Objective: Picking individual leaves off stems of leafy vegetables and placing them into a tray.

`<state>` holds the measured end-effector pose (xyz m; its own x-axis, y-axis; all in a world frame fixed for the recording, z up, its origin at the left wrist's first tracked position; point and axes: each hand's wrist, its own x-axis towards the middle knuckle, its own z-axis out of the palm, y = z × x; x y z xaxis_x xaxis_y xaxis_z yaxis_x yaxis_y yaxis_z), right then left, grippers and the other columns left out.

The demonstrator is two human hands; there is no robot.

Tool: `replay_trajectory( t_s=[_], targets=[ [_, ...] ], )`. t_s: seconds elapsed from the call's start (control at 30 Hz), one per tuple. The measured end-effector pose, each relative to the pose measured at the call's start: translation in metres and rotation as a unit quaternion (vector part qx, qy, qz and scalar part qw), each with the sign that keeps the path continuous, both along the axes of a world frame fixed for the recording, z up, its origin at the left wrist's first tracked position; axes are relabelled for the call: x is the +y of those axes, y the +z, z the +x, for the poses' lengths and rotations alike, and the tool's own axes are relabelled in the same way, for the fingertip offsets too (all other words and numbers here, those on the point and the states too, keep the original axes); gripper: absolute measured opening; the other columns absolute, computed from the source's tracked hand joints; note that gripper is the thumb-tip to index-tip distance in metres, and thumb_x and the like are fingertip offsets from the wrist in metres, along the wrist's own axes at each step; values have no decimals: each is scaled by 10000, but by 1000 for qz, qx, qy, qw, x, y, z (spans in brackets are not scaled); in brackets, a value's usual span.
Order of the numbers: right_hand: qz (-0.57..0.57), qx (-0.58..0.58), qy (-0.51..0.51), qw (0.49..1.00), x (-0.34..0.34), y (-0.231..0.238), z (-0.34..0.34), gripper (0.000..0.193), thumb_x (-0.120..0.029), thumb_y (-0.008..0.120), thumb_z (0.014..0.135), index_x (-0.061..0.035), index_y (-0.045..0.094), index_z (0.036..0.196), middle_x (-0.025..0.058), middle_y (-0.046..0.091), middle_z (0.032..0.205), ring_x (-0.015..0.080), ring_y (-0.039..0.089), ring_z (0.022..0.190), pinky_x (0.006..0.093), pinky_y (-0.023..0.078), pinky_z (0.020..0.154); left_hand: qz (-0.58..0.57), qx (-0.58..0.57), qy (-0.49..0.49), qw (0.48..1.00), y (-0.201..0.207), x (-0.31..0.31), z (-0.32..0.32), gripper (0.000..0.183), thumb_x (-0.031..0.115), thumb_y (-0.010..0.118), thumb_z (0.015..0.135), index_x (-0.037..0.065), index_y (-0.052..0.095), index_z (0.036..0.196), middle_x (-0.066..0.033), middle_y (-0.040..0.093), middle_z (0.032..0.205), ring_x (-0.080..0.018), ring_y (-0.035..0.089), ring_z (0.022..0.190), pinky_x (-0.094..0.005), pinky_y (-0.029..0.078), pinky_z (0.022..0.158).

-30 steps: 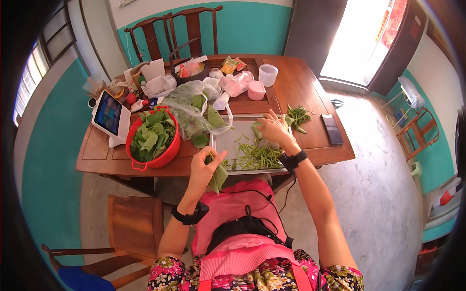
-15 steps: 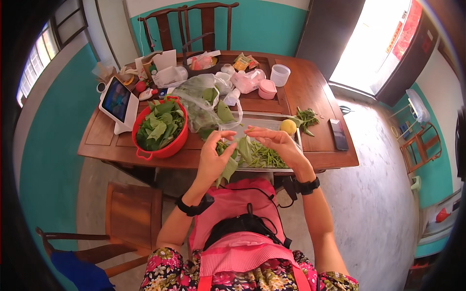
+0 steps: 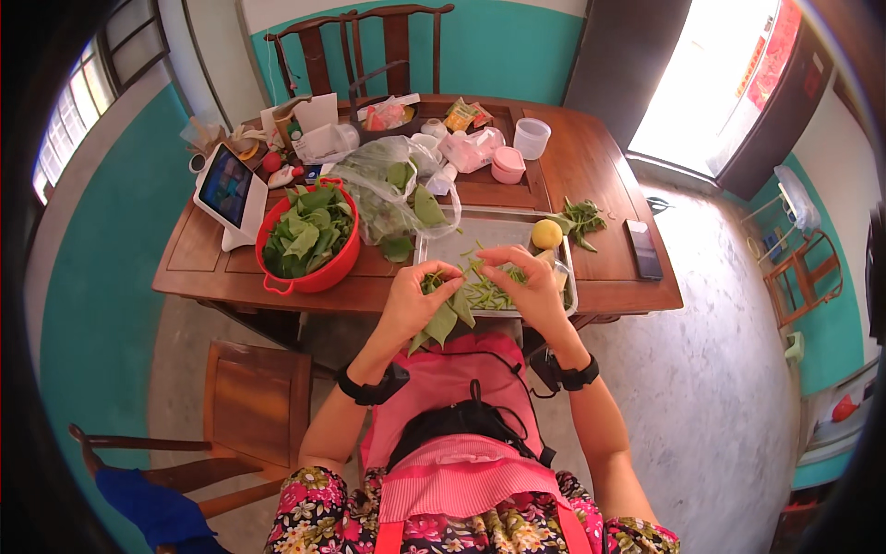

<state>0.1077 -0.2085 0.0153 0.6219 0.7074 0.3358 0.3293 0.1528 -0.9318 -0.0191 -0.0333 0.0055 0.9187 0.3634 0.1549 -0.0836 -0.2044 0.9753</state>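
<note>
Over the near edge of the table, my left hand (image 3: 417,303) is closed round a small bunch of green leaves (image 3: 445,323), which hang below its fingers. Beside it, my right hand (image 3: 528,288) is in a pinch above a metal tray (image 3: 494,220); anything between its fingertips is too small to make out. Cut green stems (image 3: 489,294) lie scattered in the tray, partly hidden by my hands. A yellow lemon-like fruit (image 3: 546,234) rests at the tray's right side. Left of the tray, a red basket (image 3: 325,277) is heaped with green leaves (image 3: 309,231).
A clear plastic bag (image 3: 378,189) with leaves lies behind the tray. A tablet on a white stand (image 3: 231,194) is at the left, a phone (image 3: 643,249) at the right. Leafy sprigs (image 3: 583,223) lie near the phone. Tubs and packets crowd the back. A wooden chair (image 3: 258,402) stands front left.
My right fingers have gone from stretched out to a pinch, and that hand has come slightly lower. The leaf between my hands is now gathered at my left hand, whose fingers have closed.
</note>
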Motion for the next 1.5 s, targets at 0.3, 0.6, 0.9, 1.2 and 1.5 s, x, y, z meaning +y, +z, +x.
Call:
replay_trajectory(
  t_s=[0.3,0.6,0.9,1.2,1.5],
  targets=[
    [-47,-189,-104,975,-3,-5,-8,86,-55,743,883,-11,730,955,80,735,988,250,661,997,371,501,897,-51,25,-16,998,-2,1,-3,164,121,721,972,-10,741,1070,-3,733,963,-51,607,865,-228,489,793],
    [-45,-81,-101,991,2,-29,-22,101,-51,765,868,2,713,937,94,727,940,247,681,913,355,507,873,-173,30,-34,984,-7,1,5,150,127,716,976,0,732,1054,12,720,975,-56,607,864,-231,487,791],
    [-16,-58,-177,982,19,-49,-16,109,-87,775,878,-15,735,949,93,736,871,229,703,850,342,519,794,99,85,-43,990,-24,4,16,201,175,747,899,0,731,998,-134,702,806,-141,623,746,-322,504,724],
    [-207,-245,-285,903,11,-40,13,228,-91,813,827,-42,745,1038,84,735,1039,252,661,1089,349,502,931,180,110,-20,977,-24,3,12,208,170,732,887,-6,723,997,-169,709,832,-263,674,749,-379,517,727],
    [-78,-345,-97,930,11,-22,-13,181,-118,788,834,-91,749,1008,64,709,997,257,635,1119,493,336,1167,214,70,-27,974,-26,-3,13,238,197,718,890,-9,679,1002,-202,698,909,-371,682,878,-440,524,779]
  ],
)
